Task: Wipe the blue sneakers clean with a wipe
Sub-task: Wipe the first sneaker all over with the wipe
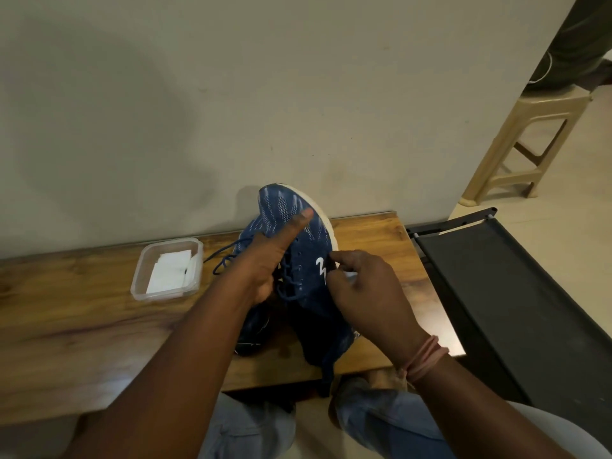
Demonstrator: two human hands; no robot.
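Fingers (344, 260) of the right hand (371, 293) pinch the wipe (350, 276) at the sneaker (298, 226)'s three-o'clock edge; left hand (265, 270) grips it upright, though a hard rub could twist it loose.

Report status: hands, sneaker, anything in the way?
Left hand grips raised blue sneaker, toe up. Right hand presses wipe on its side by the sole. Second sneaker on table; nothing blocking.

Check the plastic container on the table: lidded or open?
Open: the plastic container shows no lid, and white wipes lie exposed inside.
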